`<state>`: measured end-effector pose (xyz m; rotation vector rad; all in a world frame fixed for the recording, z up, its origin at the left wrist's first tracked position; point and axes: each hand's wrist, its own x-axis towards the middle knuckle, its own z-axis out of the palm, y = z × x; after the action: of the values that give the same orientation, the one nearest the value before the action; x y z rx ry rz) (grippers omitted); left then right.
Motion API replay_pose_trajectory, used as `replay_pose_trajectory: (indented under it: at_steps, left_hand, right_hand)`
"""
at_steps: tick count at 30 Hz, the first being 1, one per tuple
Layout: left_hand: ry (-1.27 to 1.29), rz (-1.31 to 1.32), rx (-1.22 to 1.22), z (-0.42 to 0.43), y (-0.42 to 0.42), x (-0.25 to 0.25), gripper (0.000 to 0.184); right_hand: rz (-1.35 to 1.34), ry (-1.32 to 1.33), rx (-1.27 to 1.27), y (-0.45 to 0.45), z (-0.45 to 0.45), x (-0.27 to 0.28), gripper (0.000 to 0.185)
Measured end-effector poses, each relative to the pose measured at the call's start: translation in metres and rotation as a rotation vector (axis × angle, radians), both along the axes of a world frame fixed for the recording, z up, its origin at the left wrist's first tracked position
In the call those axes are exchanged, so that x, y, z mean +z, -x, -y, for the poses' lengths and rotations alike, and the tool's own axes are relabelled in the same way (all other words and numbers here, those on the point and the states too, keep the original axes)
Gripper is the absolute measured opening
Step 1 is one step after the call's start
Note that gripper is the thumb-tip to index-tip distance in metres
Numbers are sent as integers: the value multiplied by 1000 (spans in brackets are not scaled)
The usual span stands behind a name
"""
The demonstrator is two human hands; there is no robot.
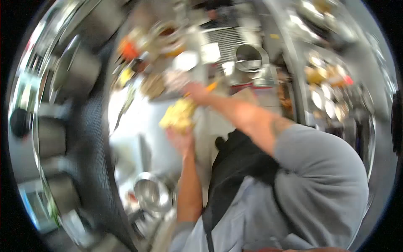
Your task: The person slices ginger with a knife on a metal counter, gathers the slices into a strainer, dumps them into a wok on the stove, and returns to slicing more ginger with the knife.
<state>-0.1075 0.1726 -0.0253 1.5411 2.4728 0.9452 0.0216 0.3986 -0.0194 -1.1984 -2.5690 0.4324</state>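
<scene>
Blur smears the yellow mass (178, 116) and right hand (196, 92)

The worktop (145, 115) is showing a smooth, pale grey finish with a soft metallic sheen. Near its lower end, a round bowl (153, 193) is shining like polished metal, its glossy inside catching bright highlights. Farther up, the pot (249, 61) is looking equally metallic, its rim gleaming. The yellow mass (178, 115) is presenting a rough, lumpy surface. The grey shirt (327, 164) is reading as matt cloth, creasing into soft folds, while the black apron (239, 164) is appearing as duller, flatter fabric. The dark floor covering (90, 126) is showing a matt, finely textured surface. Blur is hiding whether the smooth white disc (186, 61) is plastic or ceramic.
</scene>
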Motion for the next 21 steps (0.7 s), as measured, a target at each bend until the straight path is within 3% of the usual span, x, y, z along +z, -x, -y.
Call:
replay_pose_trajectory:
  at_steps: [2, 3, 6, 10, 11, 13, 15, 17, 21]
  left_hand:
    - [-47, 51, -32, -1, 3, -6, 89]
    - [-46, 168, -28, -3, -7, 27, 89]
    - [-105, -98, -63, -3, -1, 18, 78]
    - [-127, -57, -86, -1, -5, 19, 74]
    - [-141, -91, -102, -3, -4, 15, 74]
    - [-138, -137, -88, 11, 2, 11, 74]
    - [-147, -157, -95, 2, 0, 15, 73]
    - [-184, -119, -86, 0, 3, 13, 74]
    - [-205, -105, -94, 0, -7, 24, 69]
  right_hand:
    - [71, -7, -66, 12, -2, -7, 31]
    - [196, 117, -74, 9, 7, 30, 32]
    - [33, 40, -147, -2, 33, 52, 46]
    - [-228, -62, -311, -34, 57, 73, 50]
    - [-248, -75, -320, -54, 62, 80, 51]
    - [-228, 228, -320, -106, 68, 94, 45]
    - [-433, -60, -442, -167, 100, 69, 44]
    - [-394, -88, -480, -246, 138, 51, 48]
    - [-164, 276, -692, -381, 236, 38, 56]
